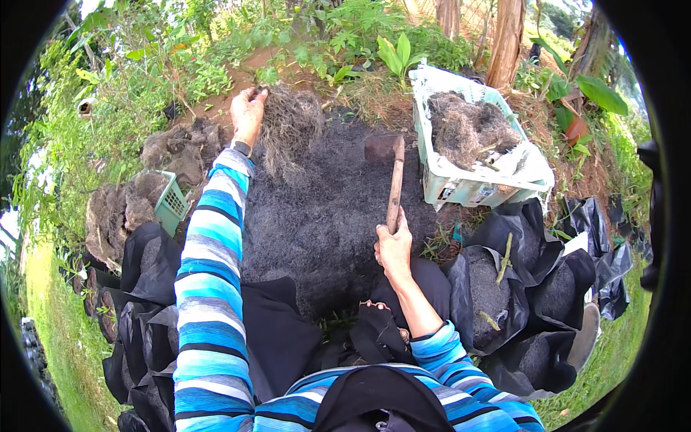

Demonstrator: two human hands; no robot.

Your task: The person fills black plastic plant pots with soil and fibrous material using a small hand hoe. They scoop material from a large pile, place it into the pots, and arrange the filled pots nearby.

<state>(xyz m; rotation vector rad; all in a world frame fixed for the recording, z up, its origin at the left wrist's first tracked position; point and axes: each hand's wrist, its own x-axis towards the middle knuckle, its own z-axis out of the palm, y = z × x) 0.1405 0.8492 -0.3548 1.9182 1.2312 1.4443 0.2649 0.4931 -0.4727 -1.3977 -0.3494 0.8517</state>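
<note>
My left hand (249,116) reaches to the far side of a dark soil heap (324,216) and grips the edge of a clump of dry fibrous roots (291,127). The clump hangs over the back left of the heap. Closer to my body, my right hand (394,245) is wrapped round the wooden handle (395,189) of a short hoe. Its rusty metal blade (380,148) points left, over or against the dark soil; I cannot tell whether it touches.
A pale green plastic crate (459,186) with root clumps stands at the back right. Soil-filled black plastic bags (488,302) crowd my right, and more bags (140,335) my left. Root mats (121,208) lie around a small green basket (174,202). Tree trunks (505,43) rise behind.
</note>
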